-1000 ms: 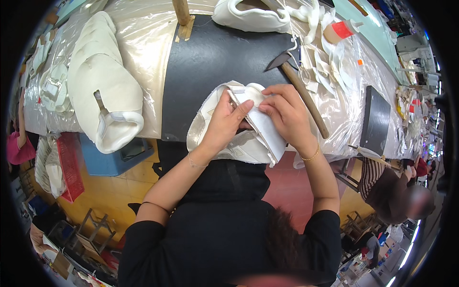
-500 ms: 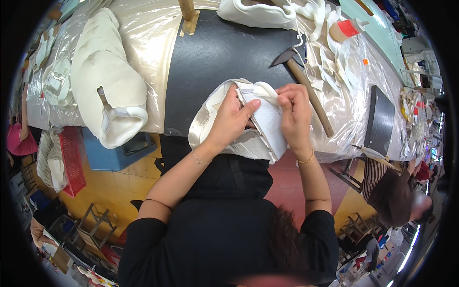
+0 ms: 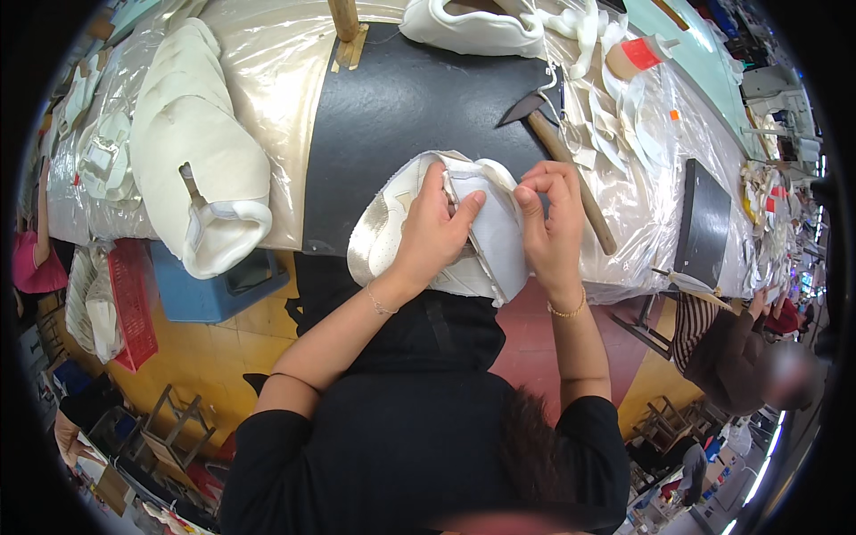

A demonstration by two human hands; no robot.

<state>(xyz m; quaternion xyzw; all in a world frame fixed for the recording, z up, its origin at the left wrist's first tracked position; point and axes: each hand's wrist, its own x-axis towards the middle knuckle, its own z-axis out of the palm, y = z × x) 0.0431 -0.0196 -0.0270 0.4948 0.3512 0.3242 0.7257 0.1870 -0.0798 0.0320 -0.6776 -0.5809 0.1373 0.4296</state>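
A white shoe upper (image 3: 379,227) with a perforated toe and a pale lining lies at the near edge of a black work mat (image 3: 401,98), partly overhanging my lap. My left hand (image 3: 428,241) grips it from the left, thumb on top along the opening's edge and fingers hidden underneath or inside. At the right side of the padded collar, my right hand (image 3: 557,236) has its thumb and index finger pinched together at the edge, other fingers curled. Just beyond that hand, a hammer (image 3: 575,169) with a wooden handle rests across the mat's right edge.
Stacked cream uppers (image 3: 201,125) lie to the left; another white upper (image 3: 428,27) sits at the far edge. A wooden post (image 3: 346,20) stands there too. Rightward are white scraps (image 3: 637,129), a squeeze bottle (image 3: 631,59) and a black slab (image 3: 704,214). A blue stool (image 3: 183,290) stands below left.
My right thumb and fingers have shifted slightly outward from the collar. The lining's lower corner has moved a little left. My left hand keeps its grip on the shoe upper.
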